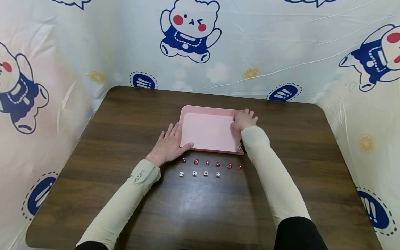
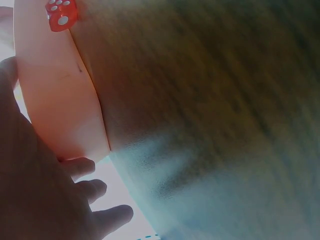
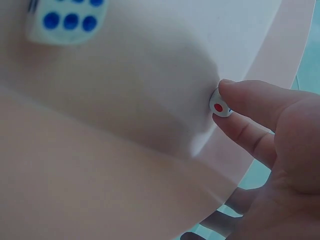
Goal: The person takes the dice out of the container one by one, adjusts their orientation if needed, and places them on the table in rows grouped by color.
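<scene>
A shallow pink tray (image 1: 206, 130) lies on the brown table. My left hand (image 1: 168, 144) rests against its left side, fingers straight, thumb over the front left corner. At the tray's far right corner, my right hand (image 1: 243, 121) pinches a white die (image 3: 218, 106) between thumb and index finger, a red single dot showing on it. Another white die (image 3: 70, 20) with blue dots sits in the tray's front right part, beside the right wrist. In front of the tray runs a row of red dice (image 1: 207, 162), and nearer me a row of white dice (image 1: 205, 173).
The wooden table (image 1: 131, 111) has rounded corners. Behind and beside it hangs a pale curtain (image 1: 125, 45) with cartoon bears. One red die (image 2: 62, 14) appears close to the tray's front edge in the left wrist view.
</scene>
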A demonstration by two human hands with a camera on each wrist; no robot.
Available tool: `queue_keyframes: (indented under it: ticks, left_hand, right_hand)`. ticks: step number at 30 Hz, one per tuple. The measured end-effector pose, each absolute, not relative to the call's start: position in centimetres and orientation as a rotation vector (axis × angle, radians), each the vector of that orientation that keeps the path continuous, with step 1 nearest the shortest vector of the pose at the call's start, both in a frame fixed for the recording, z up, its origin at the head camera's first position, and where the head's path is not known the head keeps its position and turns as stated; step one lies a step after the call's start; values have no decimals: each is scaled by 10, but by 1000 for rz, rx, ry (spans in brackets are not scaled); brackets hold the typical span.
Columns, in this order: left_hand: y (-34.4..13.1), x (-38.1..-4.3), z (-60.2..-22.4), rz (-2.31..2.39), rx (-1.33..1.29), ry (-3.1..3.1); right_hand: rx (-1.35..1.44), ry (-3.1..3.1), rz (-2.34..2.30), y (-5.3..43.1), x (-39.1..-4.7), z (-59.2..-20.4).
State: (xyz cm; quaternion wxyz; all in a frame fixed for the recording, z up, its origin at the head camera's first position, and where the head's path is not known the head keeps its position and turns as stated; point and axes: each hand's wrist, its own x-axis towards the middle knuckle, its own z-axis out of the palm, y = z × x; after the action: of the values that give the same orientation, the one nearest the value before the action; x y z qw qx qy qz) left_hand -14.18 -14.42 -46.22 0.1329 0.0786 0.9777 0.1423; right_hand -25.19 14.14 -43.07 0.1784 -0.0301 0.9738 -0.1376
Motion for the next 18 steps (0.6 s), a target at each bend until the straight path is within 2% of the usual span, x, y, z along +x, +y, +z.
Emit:
queue_keyframes:
  ticks: [18]
  left_hand:
    - [-144,-141,-462,417,221,2840]
  right_hand:
    - [-88,2760,-397,143,-253,-433]
